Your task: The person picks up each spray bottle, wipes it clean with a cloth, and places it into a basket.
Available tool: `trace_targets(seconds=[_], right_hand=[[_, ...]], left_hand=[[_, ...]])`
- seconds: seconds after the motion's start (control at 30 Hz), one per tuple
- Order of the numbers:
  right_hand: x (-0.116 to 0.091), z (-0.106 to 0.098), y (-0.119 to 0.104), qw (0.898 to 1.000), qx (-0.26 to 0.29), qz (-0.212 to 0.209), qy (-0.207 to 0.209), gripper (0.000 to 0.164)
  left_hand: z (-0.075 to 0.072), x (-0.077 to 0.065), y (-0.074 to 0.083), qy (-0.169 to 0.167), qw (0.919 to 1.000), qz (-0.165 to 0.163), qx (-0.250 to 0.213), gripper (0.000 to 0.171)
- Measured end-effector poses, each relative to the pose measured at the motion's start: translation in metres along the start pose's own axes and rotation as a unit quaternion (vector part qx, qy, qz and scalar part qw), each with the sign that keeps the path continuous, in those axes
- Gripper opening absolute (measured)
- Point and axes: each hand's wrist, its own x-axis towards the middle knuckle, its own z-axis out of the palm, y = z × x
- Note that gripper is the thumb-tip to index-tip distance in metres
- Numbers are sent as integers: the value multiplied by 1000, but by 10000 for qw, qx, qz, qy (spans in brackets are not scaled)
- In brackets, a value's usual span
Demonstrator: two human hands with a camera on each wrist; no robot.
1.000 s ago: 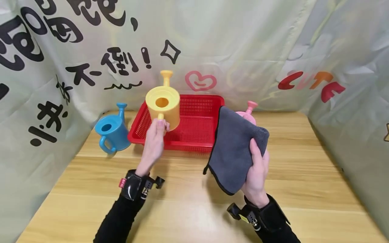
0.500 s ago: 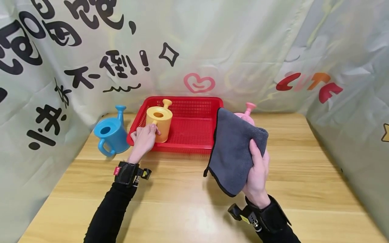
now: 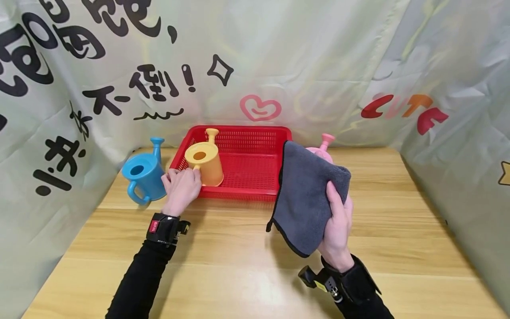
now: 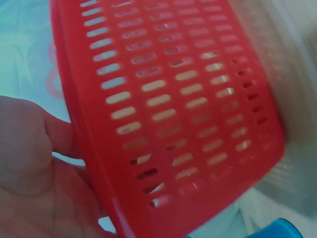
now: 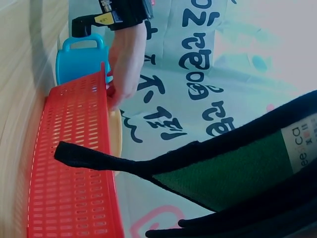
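Note:
A yellow watering can (image 3: 210, 165) stands in the left end of a red plastic basket (image 3: 245, 193), leaning slightly left. My left hand (image 3: 182, 189) reaches over the basket's front left corner, its fingers curled at the can's handle. In the left wrist view that hand (image 4: 29, 168) shows beside the rim, with fingertips hidden behind the perforated wall (image 4: 198, 114). Raised above the table at right, my right hand (image 3: 338, 228) grips a folded dark grey cloth (image 3: 304, 199) with black edging. Its black loop (image 5: 94, 157) dangles in the right wrist view.
A blue watering can (image 3: 145, 175) stands on the wooden table (image 3: 247, 266) left of the basket, close to my left hand. Behind the cloth, a pink watering can (image 3: 320, 153) is partly hidden. A printed fabric backdrop (image 3: 318, 57) closes off the back and sides.
My left hand has lowered the yellow watering can from above the basket into its left end, then shifted slightly left with it. The right hand and cloth have stayed almost still.

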Motion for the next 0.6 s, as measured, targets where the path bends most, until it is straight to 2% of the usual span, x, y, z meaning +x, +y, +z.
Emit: trace_targets(seconds=[0.13,0.23,0.3,0.33,0.37,0.4,0.43,0.47,0.5,0.57,0.6], right_hand=[[2,-1,1,10000,-19,75,55,32],[3,-2,1,9999,-33,163,25,32],[3,-3,2,9996,85,274,-13,30],[4,-4,2,9994,105,322,-67,30],[4,-5,2,9991,139,369,-133,29],[5,-5,2,9987,190,439,-202,30],[5,-6,2,9978,294,531,-281,30],[6,-7,2,9964,424,643,-358,31],[6,-8,2,9945,531,783,-439,31],[7,-9,3,9892,744,1122,-571,31],[7,-10,3,9858,857,1308,-609,31]], left_hand=[[2,-9,-1,489,9986,163,122,41],[2,-22,8,859,9956,383,4,44],[2,-32,21,923,9922,737,-409,52],[2,-37,29,834,9887,987,-760,56],[3,-43,37,611,9832,1247,-1188,60],[4,-48,47,277,9741,1496,-1672,63],[5,-54,56,-151,9599,1723,-2204,66],[7,-59,64,-622,9414,1911,-2710,69],[10,-63,73,-1146,9191,1978,-3210,72],[17,-70,87,-1972,8788,1993,-3862,80],[22,-72,93,-2258,8600,1930,-4150,84]])
